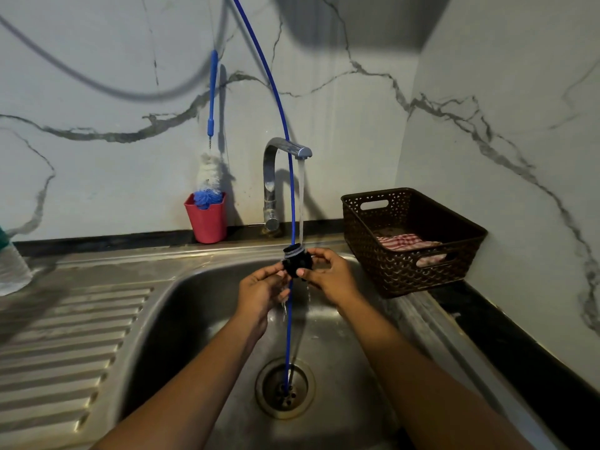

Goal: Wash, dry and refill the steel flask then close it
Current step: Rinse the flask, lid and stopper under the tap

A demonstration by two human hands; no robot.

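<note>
Head view, blue cord crossing cap, basket beside sink

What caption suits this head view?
Under the running tap, left hand and right hand hold the black cap above the sink.

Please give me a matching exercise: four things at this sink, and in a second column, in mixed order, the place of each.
Things: 1 black cap; 2 bottle brush; 3 checked cloth; 4 blue tube.
Places: A in the brown basket; B held by left hand and right hand under the tap; C down to the drain; D head in the red cup.
Pairs: 1-B, 2-D, 3-A, 4-C.
</note>
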